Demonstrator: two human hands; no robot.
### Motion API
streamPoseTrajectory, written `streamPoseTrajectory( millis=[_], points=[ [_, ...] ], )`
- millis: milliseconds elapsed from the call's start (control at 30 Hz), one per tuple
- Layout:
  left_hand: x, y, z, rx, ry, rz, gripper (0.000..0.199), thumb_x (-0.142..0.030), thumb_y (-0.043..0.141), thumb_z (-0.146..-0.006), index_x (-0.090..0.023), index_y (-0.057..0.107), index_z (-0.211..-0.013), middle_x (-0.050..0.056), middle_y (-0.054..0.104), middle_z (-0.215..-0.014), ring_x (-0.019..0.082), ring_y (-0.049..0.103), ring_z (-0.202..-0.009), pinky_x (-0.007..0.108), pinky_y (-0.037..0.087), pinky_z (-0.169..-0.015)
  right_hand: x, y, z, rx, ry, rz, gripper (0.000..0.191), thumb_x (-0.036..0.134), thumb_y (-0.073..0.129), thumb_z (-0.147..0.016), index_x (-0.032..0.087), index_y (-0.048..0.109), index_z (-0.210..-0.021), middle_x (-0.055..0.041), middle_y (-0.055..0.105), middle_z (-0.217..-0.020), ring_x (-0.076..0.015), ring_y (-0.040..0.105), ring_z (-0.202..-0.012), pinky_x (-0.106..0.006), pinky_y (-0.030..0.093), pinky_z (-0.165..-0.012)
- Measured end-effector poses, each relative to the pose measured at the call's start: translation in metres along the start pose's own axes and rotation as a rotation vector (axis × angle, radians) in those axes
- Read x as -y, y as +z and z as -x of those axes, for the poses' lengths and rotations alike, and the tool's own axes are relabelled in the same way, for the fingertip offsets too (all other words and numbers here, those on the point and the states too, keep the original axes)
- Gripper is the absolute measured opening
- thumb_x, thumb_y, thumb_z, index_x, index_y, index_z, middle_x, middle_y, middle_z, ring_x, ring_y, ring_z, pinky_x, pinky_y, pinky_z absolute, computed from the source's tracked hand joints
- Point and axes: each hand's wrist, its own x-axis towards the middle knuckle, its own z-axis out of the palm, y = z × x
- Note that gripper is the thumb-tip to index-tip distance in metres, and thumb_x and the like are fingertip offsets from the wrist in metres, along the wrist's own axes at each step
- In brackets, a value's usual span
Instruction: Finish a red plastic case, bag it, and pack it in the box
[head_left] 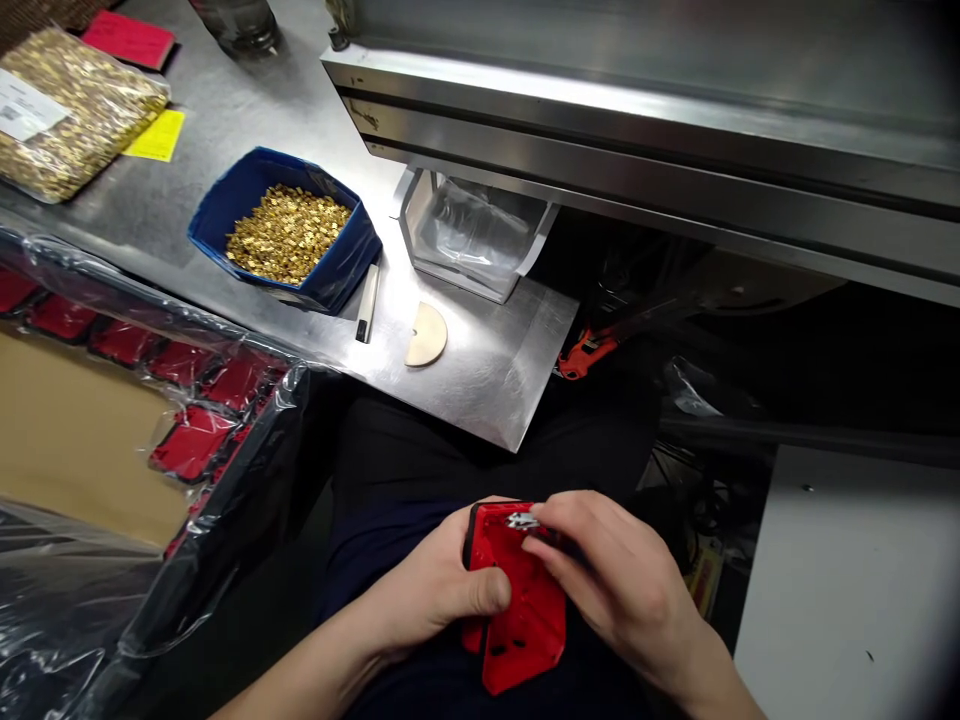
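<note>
Cradling the red shell [534,605] over the lap [450,460], the left hand [439,590] wraps the outer wall, thumb pressed inside the rim. The right hand [630,575] appears to pinch a silver piece [519,521] between thumb and forefinger — at the shell's far end. The shell looks light, stiff and somewhat slippery; its side wall probably offers the surest hold — clear of the inner fittings.

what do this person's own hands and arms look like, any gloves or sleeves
The left hand and right hand are bare, without gloves. The left forearm and right forearm are also bare; no sleeve, watch or ring shows, though some fingers are hidden. Dark navy cloth covers the lap, with black cloth over the legs.
</note>
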Motion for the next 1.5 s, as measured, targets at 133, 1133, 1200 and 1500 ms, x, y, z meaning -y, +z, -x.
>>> streamPoseTrajectory(
  millis=[133, 1133, 1200, 1500],
  points=[
    [-0.004, 0.001, -0.003, 0.090, 0.008, -0.016, 0.074, -0.062, 0.086, -0.070, -0.017, 0.061, -0.123, 0.006, 0.065, -0.105, 0.019, 0.061, -0.092, 0.035, 0.046, -0.092, 0.003, 0.002, -0.006, 0.091, -0.132, 0.108, 0.032, 0.012, 0.059, -0.098, 0.019, 0.054, -0.130, -0.0099, 0.073, -0.106, -0.0239, 0.068, -0.092, -0.039, 0.057, -0.079],
    [0.003, -0.005, 0.003, 0.053, -0.053, 0.057, 0.081, -0.056, 0.090, -0.069, -0.020, 0.057, -0.134, 0.009, 0.068, -0.111, 0.021, 0.065, -0.097, 0.031, 0.051, -0.086, -0.107, 0.070, -0.109, -0.372, 0.306, 0.118, 0.018, 0.037, 0.065, -0.096, 0.022, 0.065, -0.106, -0.0079, 0.067, -0.108, -0.0232, 0.065, -0.100, -0.037, 0.053, -0.092],
    [0.004, -0.004, 0.005, 0.012, -0.003, 0.026, 0.099, -0.060, 0.089, -0.067, -0.027, 0.042, -0.147, 0.009, 0.066, -0.120, 0.023, 0.064, -0.106, 0.035, 0.050, -0.092, -0.117, 0.078, -0.127, -0.355, 0.305, 0.247, 0.021, 0.039, 0.066, -0.095, 0.022, 0.066, -0.108, -0.0092, 0.065, -0.111, -0.0275, 0.061, -0.107, -0.043, 0.049, -0.099],
    [0.000, -0.004, 0.011, -0.134, 0.053, -0.375, 0.078, -0.059, 0.069, -0.089, -0.029, 0.027, -0.149, 0.005, 0.063, -0.118, 0.023, 0.061, -0.110, 0.041, 0.045, -0.103, -0.085, 0.038, -0.072, -0.170, 0.349, -0.242, 0.022, 0.043, 0.058, -0.100, 0.023, 0.067, -0.103, -0.0043, 0.064, -0.098, -0.0195, 0.062, -0.084, -0.032, 0.049, -0.080]
  ],
)
